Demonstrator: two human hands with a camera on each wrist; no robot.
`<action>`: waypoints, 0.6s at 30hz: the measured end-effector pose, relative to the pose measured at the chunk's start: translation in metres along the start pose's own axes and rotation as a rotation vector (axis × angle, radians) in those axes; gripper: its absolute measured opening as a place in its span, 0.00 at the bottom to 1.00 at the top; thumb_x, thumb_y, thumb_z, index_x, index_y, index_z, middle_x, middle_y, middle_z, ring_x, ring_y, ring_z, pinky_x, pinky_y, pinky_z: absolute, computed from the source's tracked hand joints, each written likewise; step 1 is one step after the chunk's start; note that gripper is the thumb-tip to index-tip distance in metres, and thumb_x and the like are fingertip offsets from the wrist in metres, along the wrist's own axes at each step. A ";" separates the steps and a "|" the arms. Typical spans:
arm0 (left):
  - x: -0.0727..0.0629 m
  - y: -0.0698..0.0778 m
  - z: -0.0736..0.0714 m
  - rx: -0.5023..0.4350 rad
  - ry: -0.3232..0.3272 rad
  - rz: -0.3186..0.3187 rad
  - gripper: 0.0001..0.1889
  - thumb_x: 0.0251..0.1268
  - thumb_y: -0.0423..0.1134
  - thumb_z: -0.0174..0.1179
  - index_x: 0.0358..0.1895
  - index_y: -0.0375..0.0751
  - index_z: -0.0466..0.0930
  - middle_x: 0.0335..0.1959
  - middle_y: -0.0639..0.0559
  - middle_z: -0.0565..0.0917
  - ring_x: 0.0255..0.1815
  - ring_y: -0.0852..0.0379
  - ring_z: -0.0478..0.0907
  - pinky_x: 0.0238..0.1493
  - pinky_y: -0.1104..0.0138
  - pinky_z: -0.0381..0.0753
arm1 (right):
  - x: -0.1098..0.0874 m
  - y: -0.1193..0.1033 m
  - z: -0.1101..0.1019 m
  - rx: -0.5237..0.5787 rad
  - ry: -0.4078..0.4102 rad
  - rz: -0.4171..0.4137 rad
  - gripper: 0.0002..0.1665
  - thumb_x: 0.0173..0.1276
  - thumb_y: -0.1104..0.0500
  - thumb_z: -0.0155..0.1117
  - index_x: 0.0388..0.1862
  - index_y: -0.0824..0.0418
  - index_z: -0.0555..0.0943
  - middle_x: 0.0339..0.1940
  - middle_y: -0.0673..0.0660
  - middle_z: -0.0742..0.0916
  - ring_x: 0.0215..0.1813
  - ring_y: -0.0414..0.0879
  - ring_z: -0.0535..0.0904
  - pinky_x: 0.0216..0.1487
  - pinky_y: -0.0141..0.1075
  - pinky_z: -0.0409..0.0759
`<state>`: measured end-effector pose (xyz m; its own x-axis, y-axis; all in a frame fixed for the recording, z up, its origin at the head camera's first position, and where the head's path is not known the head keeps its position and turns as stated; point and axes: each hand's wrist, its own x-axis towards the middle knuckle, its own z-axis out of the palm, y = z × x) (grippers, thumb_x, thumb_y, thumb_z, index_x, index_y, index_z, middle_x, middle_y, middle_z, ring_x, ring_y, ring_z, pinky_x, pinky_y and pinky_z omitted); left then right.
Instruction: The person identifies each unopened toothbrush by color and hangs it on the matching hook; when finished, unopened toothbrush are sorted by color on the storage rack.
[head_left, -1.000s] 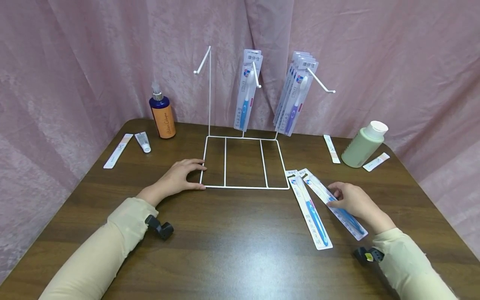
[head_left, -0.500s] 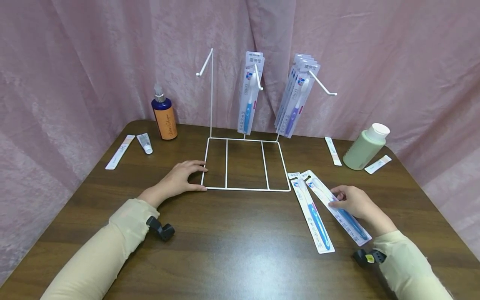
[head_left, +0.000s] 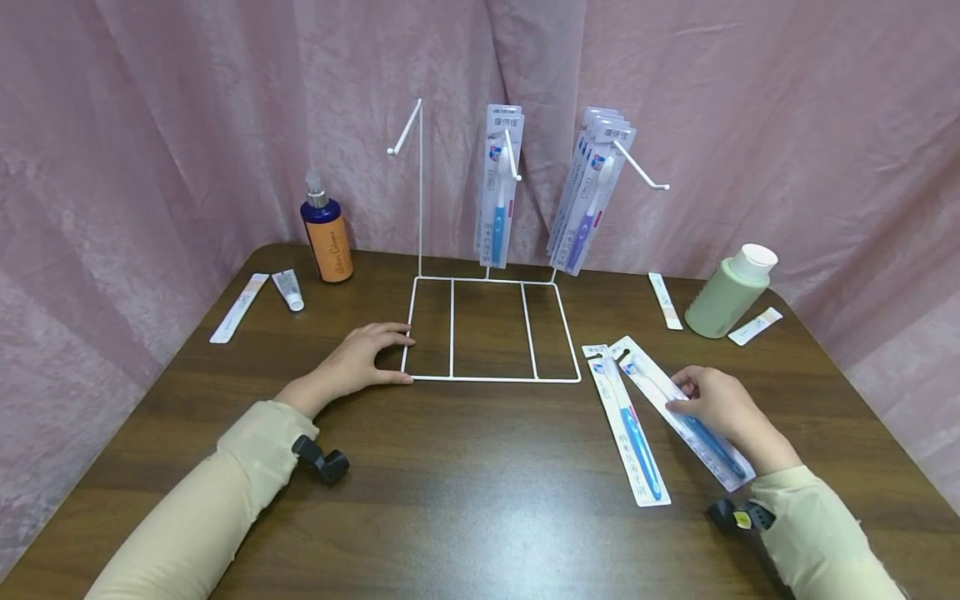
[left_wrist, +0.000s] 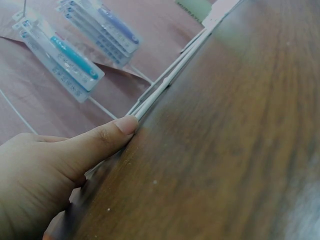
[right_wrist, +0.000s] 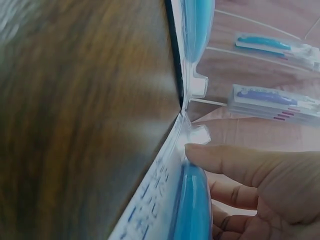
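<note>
My left hand [head_left: 358,354] touches the front left corner of the white wire rack [head_left: 495,380], thumb on the corner and fingertips at the left side wire. In the left wrist view the thumb [left_wrist: 102,142] presses that corner. With thumb and fingers, my right hand [head_left: 716,404] pinches the edges of a packaged blue toothbrush [head_left: 660,387]. The right wrist view shows this pack's blue handle [right_wrist: 192,200] beside the thumb. Another packaged blue toothbrush [head_left: 630,429] lies flat just left of it. Both packs point their hanging holes toward the rack.
Blue toothbrush packs [head_left: 498,192] hang on the middle hook, purple ones [head_left: 588,200] on the right; the left hook [head_left: 405,127] is bare. An orange-labelled bottle [head_left: 330,246], small tube [head_left: 288,290] and slim packet [head_left: 240,308] stand or lie left. A green bottle [head_left: 723,300] leans at right beside packets [head_left: 664,302].
The right hand and the pinched toothbrush pack have shifted slightly to the right. The other loose pack has moved a little away from the rack corner. The left hand keeps its place.
</note>
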<state>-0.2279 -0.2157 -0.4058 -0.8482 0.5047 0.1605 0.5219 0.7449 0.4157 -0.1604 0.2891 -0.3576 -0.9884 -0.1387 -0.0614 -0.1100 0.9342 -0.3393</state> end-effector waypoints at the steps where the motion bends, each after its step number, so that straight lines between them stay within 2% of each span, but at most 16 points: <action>1: 0.000 0.000 0.000 0.001 0.000 0.001 0.32 0.50 0.53 0.71 0.59 0.42 0.78 0.68 0.43 0.72 0.70 0.40 0.65 0.69 0.42 0.59 | -0.001 -0.001 -0.001 -0.010 0.011 -0.003 0.21 0.56 0.57 0.71 0.45 0.71 0.80 0.30 0.58 0.82 0.32 0.48 0.74 0.32 0.36 0.67; 11: 0.000 0.000 0.000 0.004 0.000 0.002 0.33 0.51 0.53 0.71 0.60 0.42 0.77 0.68 0.43 0.71 0.70 0.40 0.65 0.69 0.41 0.59 | -0.004 -0.007 -0.004 -0.103 0.106 -0.009 0.19 0.54 0.61 0.71 0.42 0.69 0.81 0.29 0.59 0.82 0.32 0.50 0.76 0.29 0.39 0.70; 18: -0.001 0.000 -0.001 -0.005 -0.005 -0.002 0.33 0.50 0.54 0.71 0.60 0.42 0.77 0.68 0.43 0.71 0.70 0.40 0.65 0.69 0.41 0.59 | -0.008 -0.010 -0.006 -0.123 0.130 0.008 0.18 0.55 0.60 0.70 0.43 0.69 0.81 0.31 0.62 0.83 0.34 0.53 0.79 0.30 0.43 0.73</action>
<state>-0.2274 -0.2165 -0.4056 -0.8489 0.5052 0.1551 0.5196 0.7440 0.4201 -0.1522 0.2829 -0.3477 -0.9936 -0.0952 0.0611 -0.1065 0.9693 -0.2216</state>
